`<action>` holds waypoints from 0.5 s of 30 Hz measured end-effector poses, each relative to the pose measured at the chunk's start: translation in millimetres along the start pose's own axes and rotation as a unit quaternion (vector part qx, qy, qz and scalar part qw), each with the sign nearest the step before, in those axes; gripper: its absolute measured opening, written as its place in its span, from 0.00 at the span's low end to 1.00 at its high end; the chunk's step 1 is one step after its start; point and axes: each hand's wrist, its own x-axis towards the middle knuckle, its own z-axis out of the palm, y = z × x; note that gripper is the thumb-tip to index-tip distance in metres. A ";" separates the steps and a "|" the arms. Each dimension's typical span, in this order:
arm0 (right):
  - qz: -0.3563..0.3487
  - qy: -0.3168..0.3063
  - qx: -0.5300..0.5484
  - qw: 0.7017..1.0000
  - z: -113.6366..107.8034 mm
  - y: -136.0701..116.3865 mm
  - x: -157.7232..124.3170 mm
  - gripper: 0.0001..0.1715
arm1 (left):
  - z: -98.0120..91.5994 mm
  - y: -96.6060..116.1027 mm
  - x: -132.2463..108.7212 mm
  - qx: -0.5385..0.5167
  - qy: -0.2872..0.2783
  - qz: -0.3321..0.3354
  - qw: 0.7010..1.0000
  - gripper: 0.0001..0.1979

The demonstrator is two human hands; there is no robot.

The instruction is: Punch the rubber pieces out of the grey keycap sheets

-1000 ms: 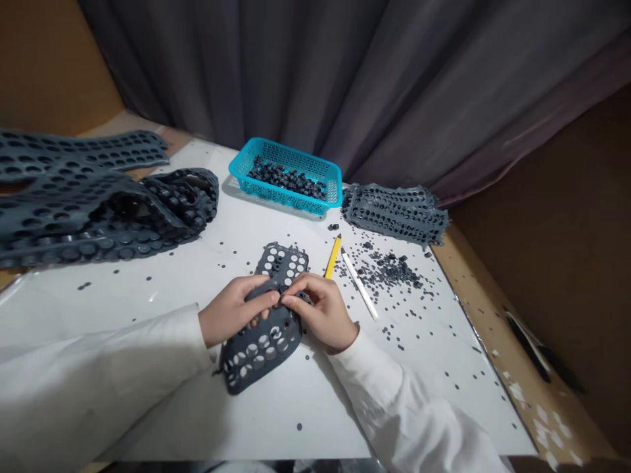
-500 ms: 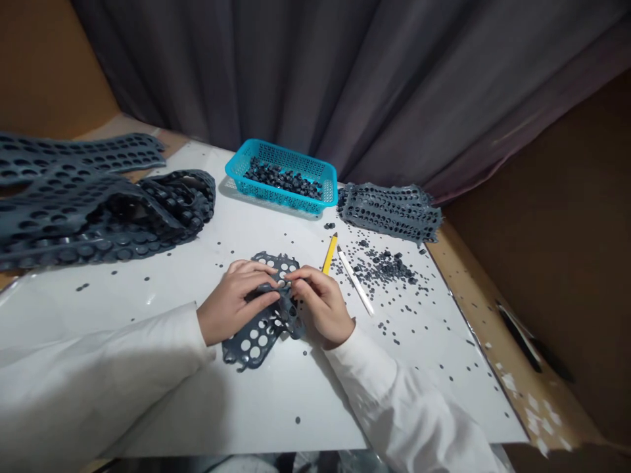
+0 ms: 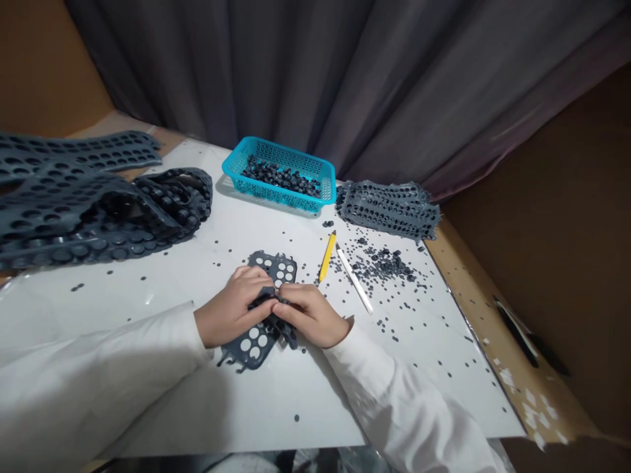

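My left hand (image 3: 235,307) and my right hand (image 3: 314,315) meet over the white tabletop. Both are closed on a small dark grey rubber sheet (image 3: 286,334), bunched and folded between their thumbs and fingers. Parts of this sheet are hidden by the fingers. Beneath the hands a flat dark grey piece with rows of round holes (image 3: 240,359) lies on the table, white showing through the holes. Whether it joins the bunched sheet cannot be seen. To the right of my right hand lie a yellow pen-like tool (image 3: 327,256) and a white pen-like tool (image 3: 355,280).
A turquoise basket (image 3: 280,200) holds many small dark pieces. Large perforated rubber sheets (image 3: 64,217) are heaped at left; a folded one (image 3: 388,209) lies back right. Loose dark bits (image 3: 392,264) are scattered on the table. A black-handled tool (image 3: 516,330) lies beyond its right edge.
My right hand has turned and lowered slightly, its fingers closing against the left hand's. The rubber sheet is folded up more tightly between them. The view has shifted slightly.
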 end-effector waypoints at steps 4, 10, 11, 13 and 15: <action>0.023 0.046 0.184 0.982 8.6 6.9 2.1 0.22 | -0.2 -6.1 3.9 -0.199 -0.061 -0.018 0.978 0.15; 0.083 0.154 0.360 0.917 20.2 10.4 8.8 0.24 | 8.8 -6.2 4.7 -0.490 0.002 -0.188 0.851 0.10; 0.092 0.168 0.386 0.902 21.4 10.5 10.2 0.23 | 10.7 -5.0 4.9 -0.518 0.025 -0.215 0.827 0.09; 0.102 0.192 0.431 0.876 23.2 10.7 13.0 0.22 | 13.8 -2.2 6.1 -0.556 0.067 -0.254 0.789 0.08; 0.101 0.213 0.464 0.854 24.7 11.2 15.6 0.22 | 15.8 0.2 8.2 -0.578 0.097 -0.278 0.761 0.07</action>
